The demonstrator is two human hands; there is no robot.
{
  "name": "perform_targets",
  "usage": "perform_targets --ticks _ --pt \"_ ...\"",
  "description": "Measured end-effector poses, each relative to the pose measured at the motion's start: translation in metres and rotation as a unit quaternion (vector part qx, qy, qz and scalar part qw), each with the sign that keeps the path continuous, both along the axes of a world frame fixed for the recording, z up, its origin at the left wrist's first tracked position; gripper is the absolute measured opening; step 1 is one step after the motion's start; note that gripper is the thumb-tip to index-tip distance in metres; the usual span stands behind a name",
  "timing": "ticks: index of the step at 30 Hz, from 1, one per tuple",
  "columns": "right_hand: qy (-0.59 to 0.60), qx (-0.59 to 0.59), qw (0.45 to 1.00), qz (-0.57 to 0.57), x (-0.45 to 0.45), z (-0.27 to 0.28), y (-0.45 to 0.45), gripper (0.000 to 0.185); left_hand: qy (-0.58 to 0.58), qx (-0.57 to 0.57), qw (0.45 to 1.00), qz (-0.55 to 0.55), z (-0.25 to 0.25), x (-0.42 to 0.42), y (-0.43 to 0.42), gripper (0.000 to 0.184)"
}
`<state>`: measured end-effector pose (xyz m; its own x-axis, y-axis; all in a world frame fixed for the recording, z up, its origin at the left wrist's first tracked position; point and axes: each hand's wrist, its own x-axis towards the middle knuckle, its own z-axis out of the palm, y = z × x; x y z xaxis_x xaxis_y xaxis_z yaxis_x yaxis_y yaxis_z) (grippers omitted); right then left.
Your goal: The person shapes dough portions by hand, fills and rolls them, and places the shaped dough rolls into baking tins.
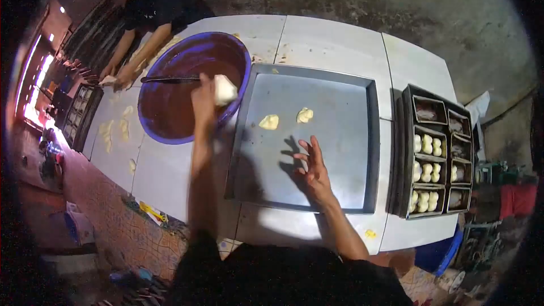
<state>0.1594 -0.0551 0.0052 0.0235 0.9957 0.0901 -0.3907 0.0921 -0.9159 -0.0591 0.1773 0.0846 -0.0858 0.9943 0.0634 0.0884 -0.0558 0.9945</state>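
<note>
My left hand is over the right side of a large purple-blue tub with a brown inside. Its fingers are closed, and a pale lump that looks like dough shows at their right. A dark stick-like tool reaches from the tub's left part to these fingers; whether they grip it too is unclear. Palm up, my right hand hovers above a grey metal tray with its fingers spread and nothing in them. Beyond that hand, two small dough pieces lie on the tray.
At the right stand dark loaf tins, several holding dough balls. Across the white tiled table, a person works with both hands at the left edge. Dough scraps lie left of the tub. More tins stand at far left.
</note>
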Motion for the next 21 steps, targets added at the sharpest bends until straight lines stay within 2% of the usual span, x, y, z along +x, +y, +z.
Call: perform_targets --ticks 1,2,3,4,5,6,8,9,11,12,13,14,15,16,17,18,19,20,21 --pt "0.018 -0.005 1.000 -0.009 -0.001 -0.004 0.001 0.114 0.278 0.013 0.960 0.014 -0.014 -0.024 0.039 0.082" --pt "0.038 -0.010 0.999 -0.020 -0.004 -0.011 0.001 0.111 0.410 -0.029 0.912 -0.001 -0.077 -0.056 0.104 0.089" --pt "0.054 -0.014 0.998 -0.010 -0.006 -0.019 0.000 0.104 0.294 -0.060 0.952 -0.055 -0.047 -0.030 0.064 0.091" --pt "0.053 -0.022 0.998 -0.003 -0.008 -0.023 0.000 0.102 0.273 -0.205 0.933 -0.114 -0.040 -0.029 0.062 0.089" --pt "0.053 -0.031 0.998 0.002 -0.009 -0.026 -0.001 0.100 0.246 -0.346 0.889 -0.171 -0.039 -0.028 0.062 0.088" --pt "0.056 -0.035 0.998 0.001 -0.009 -0.030 0.000 0.100 0.248 -0.351 0.887 -0.172 -0.042 -0.028 0.062 0.088" --pt "0.099 -0.045 0.994 0.004 -0.009 -0.035 -0.004 0.087 0.277 -0.162 0.935 -0.151 -0.043 -0.020 0.055 0.084" --pt "0.097 -0.048 0.994 0.002 -0.008 -0.035 -0.004 0.087 0.268 -0.129 0.947 -0.120 -0.034 -0.019 0.048 0.088" --pt "0.084 -0.047 0.995 -0.012 -0.012 -0.033 -0.001 0.075 0.266 -0.064 0.962 -0.007 -0.015 -0.005 0.015 0.093" --pt "0.114 -0.050 0.991 -0.040 -0.017 -0.026 0.003 0.065 0.081 -0.120 0.979 -0.144 -0.031 -0.006 -0.004 0.092" --pt "0.113 -0.053 0.991 -0.045 -0.017 -0.022 0.007 0.065 -0.109 -0.172 0.940 -0.272 -0.049 -0.009 -0.026 0.094" --pt "0.199 -0.117 0.973 -0.005 -0.016 -0.019 0.009 0.060 -0.111 -0.176 0.938 -0.276 -0.054 -0.001 -0.056 0.094" --pt "0.283 -0.179 0.942 0.035 -0.018 -0.017 0.006 0.055 -0.190 -0.214 0.914 -0.288 -0.054 0.017 -0.093 0.087" --pt "0.306 -0.160 0.938 0.014 -0.025 -0.036 0.004 0.036 -0.266 -0.248 0.882 -0.299 -0.051 0.037 -0.127 0.084" --pt "0.307 -0.158 0.938 0.009 -0.025 -0.028 0.000 0.036 -0.338 -0.279 0.844 -0.308 -0.050 0.049 -0.151 0.085" --pt "0.220 -0.190 0.955 -0.060 -0.025 -0.012 -0.004 0.031 -0.336 -0.281 0.843 -0.312 -0.052 0.054 -0.168 0.085" --pt "0.130 -0.219 0.958 -0.130 -0.026 -0.003 -0.009 0.026 -0.274 -0.228 0.896 -0.263 -0.053 0.057 -0.183 0.078" --pt "0.007 -0.184 0.969 -0.167 -0.028 -0.002 -0.016 0.025 -0.209 -0.170 0.939 -0.212 -0.052 0.060 -0.193 0.071" --pt "-0.193 -0.103 0.956 -0.194 -0.028 0.003 -0.027 0.029 -0.124 -0.136 0.955 -0.234 -0.049 0.061 -0.200 0.054"
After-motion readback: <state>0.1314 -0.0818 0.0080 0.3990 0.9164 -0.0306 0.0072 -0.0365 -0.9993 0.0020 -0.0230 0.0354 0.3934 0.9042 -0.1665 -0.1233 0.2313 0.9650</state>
